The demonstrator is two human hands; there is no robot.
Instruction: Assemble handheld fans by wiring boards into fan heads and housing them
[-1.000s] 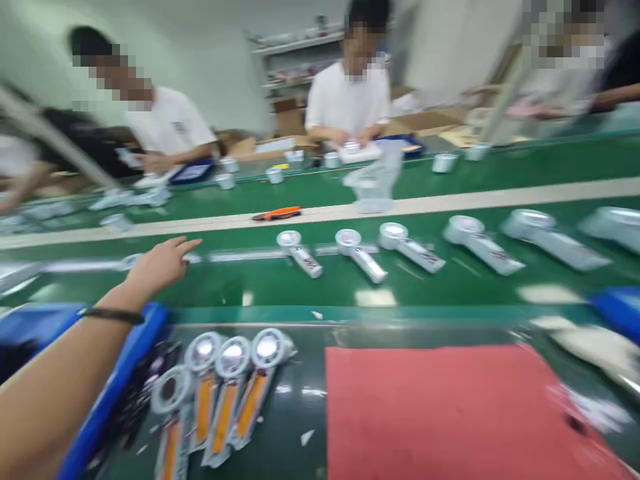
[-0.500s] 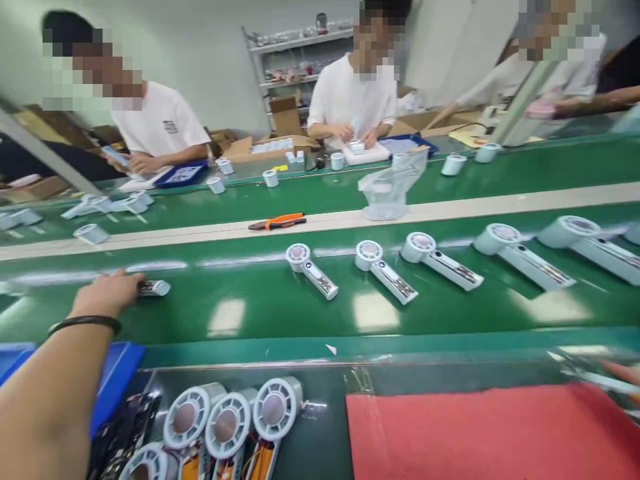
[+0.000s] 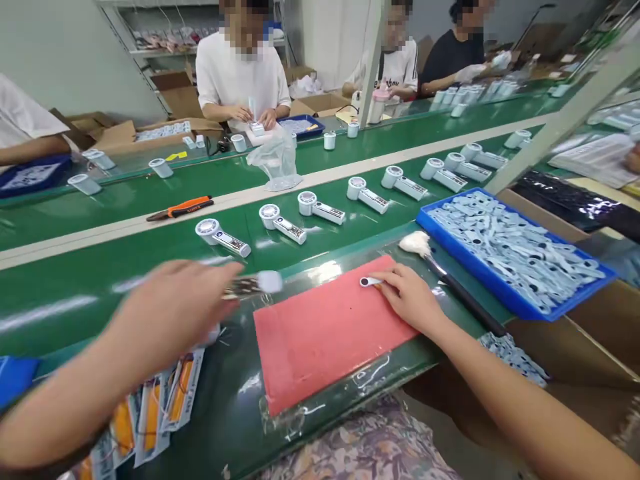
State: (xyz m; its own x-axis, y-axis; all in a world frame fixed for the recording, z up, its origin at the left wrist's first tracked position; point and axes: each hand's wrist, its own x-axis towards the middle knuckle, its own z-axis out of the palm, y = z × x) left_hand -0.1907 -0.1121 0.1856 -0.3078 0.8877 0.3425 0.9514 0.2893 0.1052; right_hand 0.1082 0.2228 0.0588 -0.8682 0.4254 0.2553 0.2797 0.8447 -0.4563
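Observation:
My left hand [image 3: 185,310], blurred by motion, is closed around a handheld fan [image 3: 250,285]. The fan's pale handle end and exposed circuit side stick out beyond my fingers, while its head is mostly hidden behind the hand. It hangs near the left corner of the red mat [image 3: 320,340]. Over the mat's far right part, my right hand [image 3: 407,297] pinches a small pale-blue plastic handle cover [image 3: 370,282] with a black oval at its tip. Beneath my left forearm lie several fans with orange batteries [image 3: 150,417] showing in their handles.
A row of fans [image 3: 283,223] lies along the green conveyor [image 3: 165,267]. At right, a blue tray [image 3: 560,315] is full of covers, beside a black-handled tool with a white padded head [image 3: 465,293]. Orange pliers [image 3: 181,208] rest on the divider. Co-workers [image 3: 245,80] sit opposite.
The view has swung right. My left hand has brought the fan from the conveyor's left side toward the mat. My right hand, barely visible at the edge before, now shows over the mat with a cover.

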